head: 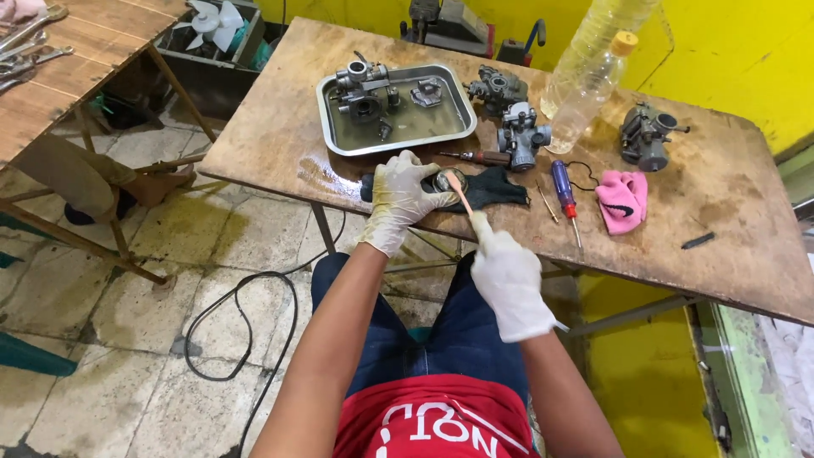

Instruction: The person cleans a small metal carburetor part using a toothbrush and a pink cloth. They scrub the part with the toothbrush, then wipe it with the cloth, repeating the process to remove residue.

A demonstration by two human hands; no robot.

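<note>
My left hand point(400, 197), in a white glove, grips a small round metal part point(443, 181) resting on a black cloth point(496, 188) near the table's front edge. My right hand point(509, 276), also gloved, holds a thin brush with a pinkish handle point(459, 192) whose tip reaches the part. A metal tray point(332, 127) behind my left hand holds a carburetor body point(365, 89) and smaller parts in liquid.
On the wooden table point(704, 195) lie two more carburetors point(519, 134), another point(644, 134) at right, plastic bottles point(593, 85), a blue-handled screwdriver point(564, 191), a pink cloth point(623, 200). A black cable point(229, 331) loops on the tiled floor. A second table point(76, 68) stands left.
</note>
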